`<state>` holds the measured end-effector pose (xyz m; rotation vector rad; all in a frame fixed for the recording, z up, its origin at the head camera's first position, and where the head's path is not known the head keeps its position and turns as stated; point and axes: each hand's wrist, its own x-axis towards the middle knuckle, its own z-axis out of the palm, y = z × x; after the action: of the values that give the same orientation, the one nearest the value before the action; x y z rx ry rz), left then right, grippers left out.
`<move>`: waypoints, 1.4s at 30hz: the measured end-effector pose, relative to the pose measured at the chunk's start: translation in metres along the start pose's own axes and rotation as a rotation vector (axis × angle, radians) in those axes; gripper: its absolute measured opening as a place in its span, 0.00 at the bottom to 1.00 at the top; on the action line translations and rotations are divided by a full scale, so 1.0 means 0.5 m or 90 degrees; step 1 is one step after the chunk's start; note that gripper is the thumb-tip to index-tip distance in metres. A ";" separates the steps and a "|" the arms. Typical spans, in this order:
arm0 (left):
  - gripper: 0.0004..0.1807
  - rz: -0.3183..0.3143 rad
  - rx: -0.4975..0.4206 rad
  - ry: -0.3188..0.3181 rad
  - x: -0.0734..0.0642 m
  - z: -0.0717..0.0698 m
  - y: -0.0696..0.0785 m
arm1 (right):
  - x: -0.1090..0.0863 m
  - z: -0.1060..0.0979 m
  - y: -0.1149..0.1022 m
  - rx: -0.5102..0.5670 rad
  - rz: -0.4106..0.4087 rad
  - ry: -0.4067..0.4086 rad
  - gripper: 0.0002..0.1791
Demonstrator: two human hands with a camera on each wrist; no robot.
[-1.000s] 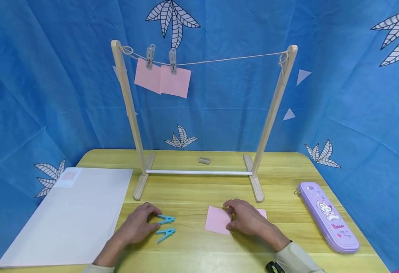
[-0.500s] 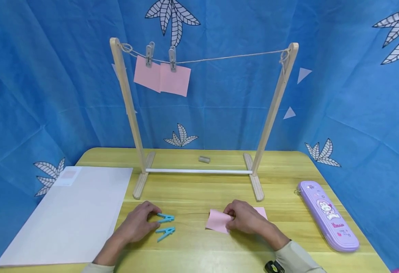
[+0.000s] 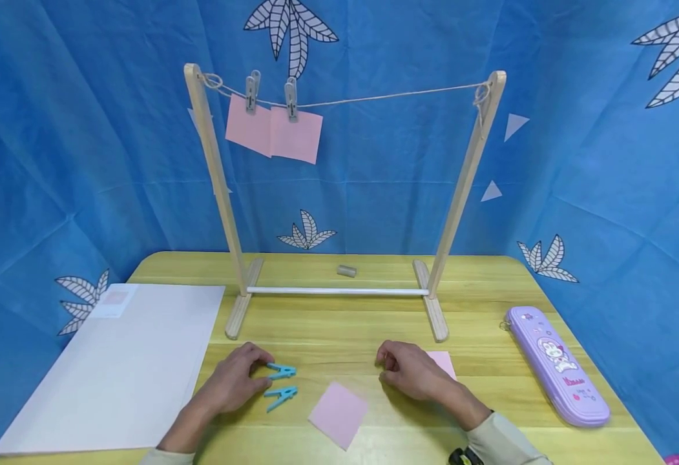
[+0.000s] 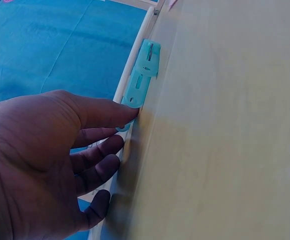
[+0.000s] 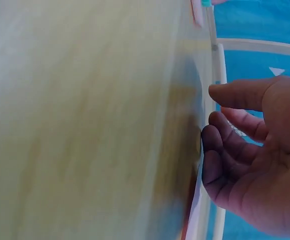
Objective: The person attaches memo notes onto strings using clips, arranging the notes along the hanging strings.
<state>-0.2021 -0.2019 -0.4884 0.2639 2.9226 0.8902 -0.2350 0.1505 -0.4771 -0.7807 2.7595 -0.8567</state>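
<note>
My left hand [image 3: 236, 381] rests at the left of the table, thumb and index finger around the handle ends of a light-blue clothespin [image 3: 283, 371]. A second light-blue clothespin [image 3: 282, 395] lies just below it. In the left wrist view my thumb meets a clothespin's [image 4: 137, 90] end. My right hand [image 3: 413, 369] holds nothing; its fingers hang loosely curled above the table. A pink paper square [image 3: 339, 414] lies flat between the hands. More pink paper [image 3: 444, 363] shows partly behind my right hand.
A wooden frame [image 3: 461, 187] stands behind with a string [image 3: 386, 97]. Two pink squares [image 3: 296, 139] hang from it by grey clothespins [image 3: 291, 100]. White board [image 3: 135, 368] lies left, purple pencil case [image 3: 557, 365] right. A small cylinder [image 3: 347, 271] sits at the back.
My right hand has lifted the pink square's edge and let it go. The square now lies further left and nearer, turned at an angle. My left hand has stayed put.
</note>
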 end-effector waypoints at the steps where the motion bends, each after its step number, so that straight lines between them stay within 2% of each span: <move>1: 0.14 -0.001 0.000 0.000 0.001 0.001 0.000 | 0.000 0.000 -0.002 0.004 0.006 0.001 0.08; 5: 0.13 -0.004 -0.005 0.000 0.004 0.002 0.002 | -0.002 0.007 -0.026 -0.002 0.003 -0.018 0.10; 10: 0.13 -0.006 -0.005 -0.002 0.004 0.002 0.002 | 0.000 0.038 -0.091 -0.065 -0.097 -0.096 0.24; 13: 0.13 -0.006 -0.005 -0.004 0.003 0.003 0.002 | 0.002 0.062 -0.124 -0.107 -0.136 -0.129 0.30; 17: 0.13 -0.007 -0.007 -0.011 0.002 0.002 0.002 | -0.002 0.080 -0.142 -0.146 -0.112 -0.143 0.33; 23: 0.13 -0.008 -0.011 -0.005 0.002 -0.001 0.002 | -0.007 0.070 -0.128 -0.117 -0.048 -0.138 0.31; 36: 0.13 -0.007 -0.011 -0.007 0.000 0.002 0.004 | -0.021 0.058 -0.099 -0.106 -0.077 -0.107 0.28; 42: 0.13 -0.011 -0.013 -0.007 -0.001 0.001 0.005 | -0.032 0.058 -0.104 -0.133 -0.034 -0.088 0.38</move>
<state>-0.2014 -0.1996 -0.4872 0.2421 2.8989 0.9135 -0.1906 0.1083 -0.4718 -0.9146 2.7446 -0.5053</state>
